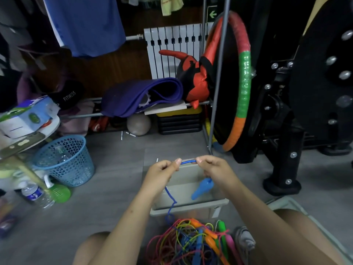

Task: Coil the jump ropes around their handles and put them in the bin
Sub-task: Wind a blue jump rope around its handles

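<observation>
Both my hands are raised over a beige bin (191,206) on the floor. My left hand (162,174) and my right hand (214,170) each pinch a blue jump rope (188,162), a short stretch pulled taut between them. One blue handle (202,189) hangs below my right hand, over the bin's inside. From my left hand the rope drops across the bin's front rim into a tangled pile of jump ropes (191,243) in pink, yellow, orange, green and blue, lying between my knees.
A blue mesh waste basket (66,161) stands at the left, with a water bottle (37,196) and a green bottle (57,190) near it. A hoop (242,88) and a black machine (286,131) fill the right. A rolled purple mat (141,96) lies on a low shelf behind.
</observation>
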Tool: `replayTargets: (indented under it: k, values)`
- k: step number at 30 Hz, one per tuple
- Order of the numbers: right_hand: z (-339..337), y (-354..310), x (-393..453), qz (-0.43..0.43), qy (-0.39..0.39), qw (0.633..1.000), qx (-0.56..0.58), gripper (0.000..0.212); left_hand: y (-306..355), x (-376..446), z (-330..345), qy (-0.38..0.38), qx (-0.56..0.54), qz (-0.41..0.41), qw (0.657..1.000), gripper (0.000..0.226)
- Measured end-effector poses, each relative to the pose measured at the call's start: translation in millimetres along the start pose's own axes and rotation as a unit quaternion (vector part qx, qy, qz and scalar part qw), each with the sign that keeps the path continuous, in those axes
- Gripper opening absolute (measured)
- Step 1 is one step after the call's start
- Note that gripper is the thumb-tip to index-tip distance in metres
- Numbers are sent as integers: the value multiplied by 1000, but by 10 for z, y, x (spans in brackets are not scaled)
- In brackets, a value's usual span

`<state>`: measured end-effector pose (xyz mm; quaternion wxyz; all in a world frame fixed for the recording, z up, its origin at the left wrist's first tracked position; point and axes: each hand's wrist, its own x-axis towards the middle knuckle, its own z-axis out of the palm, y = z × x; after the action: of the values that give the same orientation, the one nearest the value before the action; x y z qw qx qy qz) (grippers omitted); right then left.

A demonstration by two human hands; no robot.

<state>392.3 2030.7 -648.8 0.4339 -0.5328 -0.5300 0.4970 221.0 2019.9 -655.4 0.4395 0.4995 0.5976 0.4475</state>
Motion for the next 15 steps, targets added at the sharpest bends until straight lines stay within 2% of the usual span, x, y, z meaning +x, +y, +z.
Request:
replayTargets:
  k: [2, 4, 6, 8, 9, 10, 12, 15]
  values:
    - [-21, -40, -3, 7, 21, 1000, 16, 22, -33, 17, -75, -31, 36, -15, 999, 46]
    - [-50, -70, 5, 21, 26, 996, 78, 23, -17, 15, -144, -71, 26, -32, 997, 48]
    - [-61, -92, 2, 37, 2, 983, 182, 23, -13, -35, -136, -121, -31, -33, 992, 33]
    - [-54, -128, -27, 56, -36, 956, 287, 22, 0, -138, -50, -145, -32, -10, 989, 13]
    - [-44, -143, -46, 64, -51, 942, 325, 20, -18, -175, 5, -152, -28, 2, 988, 6]
    - [-28, -155, -61, 71, -59, 934, 345, 20, -34, -213, 63, -158, -32, 12, 987, 11]
    - [4, -146, -65, 71, -40, 939, 334, 19, -58, -250, 140, -154, -55, 9, 987, 18]
    - [4, -113, -33, 49, 36, 960, 272, 18, -109, -187, 76, -72, -56, -7, 996, 33]
